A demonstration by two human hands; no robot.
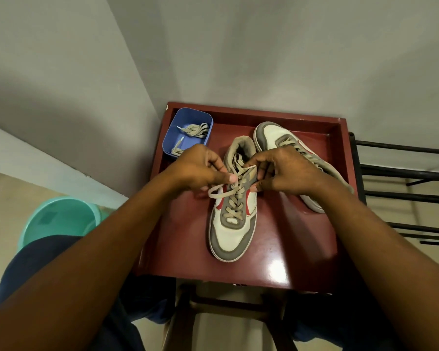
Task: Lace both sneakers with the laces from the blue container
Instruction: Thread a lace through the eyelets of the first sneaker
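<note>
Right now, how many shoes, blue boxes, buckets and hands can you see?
Sneakers: 2, the near sneaker and the far sneaker
Blue container: 1
Green bucket: 1
Hands: 2, left hand and right hand
Total: 6

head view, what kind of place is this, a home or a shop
Probably a room in a home: a small red table pushed into a corner of bare grey walls, a green plastic bucket on the shiny floor, and a black metal frame beside the table.
</note>
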